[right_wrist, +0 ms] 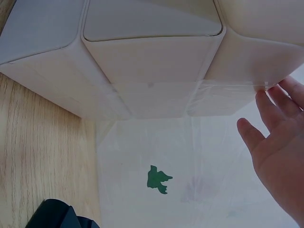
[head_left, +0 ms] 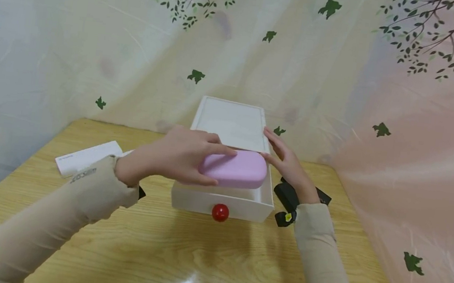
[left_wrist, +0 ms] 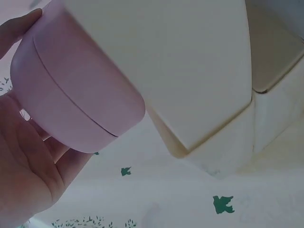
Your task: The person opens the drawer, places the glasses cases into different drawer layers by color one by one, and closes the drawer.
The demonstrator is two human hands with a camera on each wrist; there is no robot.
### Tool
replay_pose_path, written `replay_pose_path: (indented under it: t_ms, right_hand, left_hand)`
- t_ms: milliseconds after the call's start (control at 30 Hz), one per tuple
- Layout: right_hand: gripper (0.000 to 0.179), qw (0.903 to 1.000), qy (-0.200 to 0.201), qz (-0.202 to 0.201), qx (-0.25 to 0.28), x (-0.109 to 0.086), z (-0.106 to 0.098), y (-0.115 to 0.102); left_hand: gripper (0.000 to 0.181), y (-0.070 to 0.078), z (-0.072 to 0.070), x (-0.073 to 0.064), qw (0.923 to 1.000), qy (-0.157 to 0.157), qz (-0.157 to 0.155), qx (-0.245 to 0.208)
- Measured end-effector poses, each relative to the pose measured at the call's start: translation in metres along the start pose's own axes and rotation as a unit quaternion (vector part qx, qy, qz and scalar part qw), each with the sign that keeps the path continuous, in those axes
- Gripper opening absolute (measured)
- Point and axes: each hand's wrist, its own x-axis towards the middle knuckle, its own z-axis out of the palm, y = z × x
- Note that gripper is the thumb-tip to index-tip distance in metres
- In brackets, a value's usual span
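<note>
In the head view my left hand grips a pink rounded case from its left end, thumb on the near side. The case is over the pulled-out drawer of a white drawer box. A red knob sits on the drawer's front. The left wrist view shows a seam running round the pink case, beside the white box. My right hand has its fingers extended along the box's right side. Its fingertips are right at the white wall in the right wrist view.
A white printed carton lies on the wooden table at left, partly behind my left sleeve. Black items lie right of the drawer, partly under my right wrist. A leaf-patterned cloth hangs behind the table.
</note>
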Motion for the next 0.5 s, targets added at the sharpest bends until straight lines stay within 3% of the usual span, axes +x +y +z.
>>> replay_pose_path:
  t_ms: [300, 500]
  right_hand:
    - [0.063, 1.0000, -0.005, 0.000, 0.006, 0.000, -0.001, 0.001]
    - [0.063, 0.9999, 0.000, -0.006, 0.013, 0.000, -0.001, 0.002]
  left_hand:
    - [0.061, 0.004, 0.012, 0.013, 0.9988, -0.043, -0.007, -0.022]
    - [0.058, 0.006, 0.017, 0.014, 0.9968, -0.079, -0.015, -0.007]
